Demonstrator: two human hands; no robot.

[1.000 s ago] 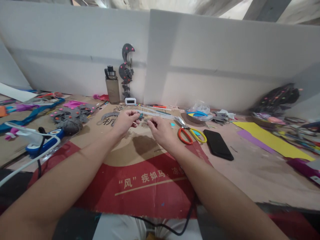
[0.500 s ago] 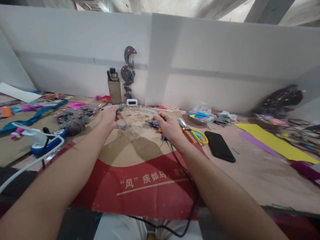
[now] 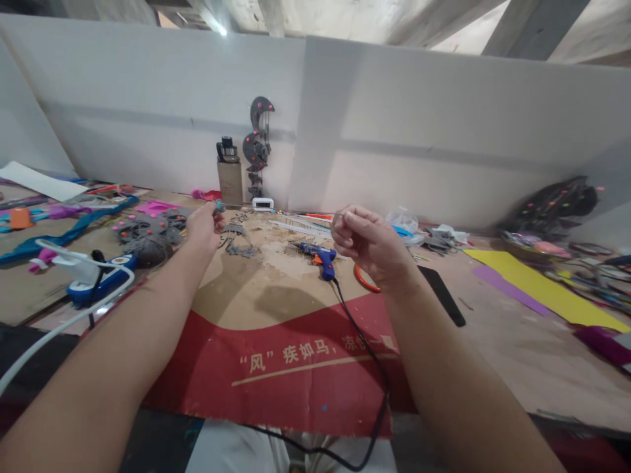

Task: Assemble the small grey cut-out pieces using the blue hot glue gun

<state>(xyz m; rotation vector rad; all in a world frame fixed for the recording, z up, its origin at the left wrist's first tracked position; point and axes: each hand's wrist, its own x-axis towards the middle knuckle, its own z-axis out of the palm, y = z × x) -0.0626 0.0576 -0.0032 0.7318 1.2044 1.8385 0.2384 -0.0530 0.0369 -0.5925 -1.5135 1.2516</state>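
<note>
My left hand (image 3: 206, 225) is closed over the back left of the cardboard, pinching a small teal piece (image 3: 219, 206). A dark grey openwork piece (image 3: 237, 242) lies just right of it, partly off the board or resting on it; I cannot tell which. My right hand (image 3: 369, 240) is raised, fingers curled into a pinch. Whatever sits between those fingertips is too thin to make out. Below and left of that hand, a blue glue gun (image 3: 323, 256) with an orange trigger lies on the cardboard (image 3: 276, 387). Scissors with an orange handle (image 3: 365, 279) are mostly hidden behind my right hand.
A bottle (image 3: 230, 174) and a small white clock (image 3: 263, 204) stand by the wall. At left are a grey yarn ball (image 3: 150, 251) and a blue power strip (image 3: 101, 282). A black phone (image 3: 442, 295) and yellow sheet (image 3: 547, 282) lie right. The glue gun's cord (image 3: 362, 328) crosses the cardboard.
My right hand has moved up and to the right, uncovering the glue gun and covering much of the scissors and phone. My left hand has shifted slightly left, still pinching the teal piece.
</note>
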